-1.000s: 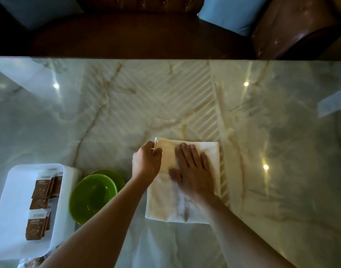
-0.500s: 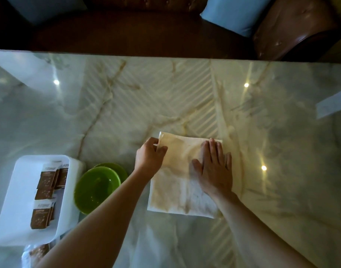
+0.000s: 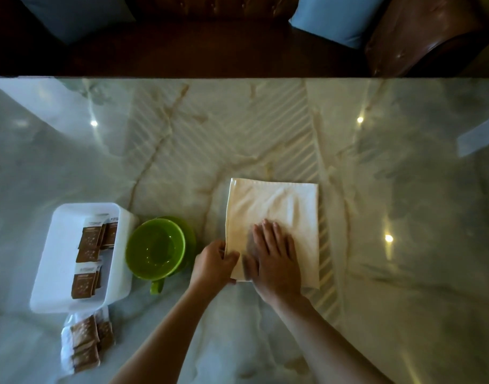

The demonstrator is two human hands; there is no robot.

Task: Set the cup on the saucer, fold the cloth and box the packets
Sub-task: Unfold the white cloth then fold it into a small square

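Now the cream folded cloth [image 3: 276, 214] is laid long-side away on the marble worktop [image 3: 404, 217], its near left edge pinched by the left hand [image 3: 214, 266] while it is pressed flat by the right hand [image 3: 276, 259], fingers [image 3: 268, 234] straight.
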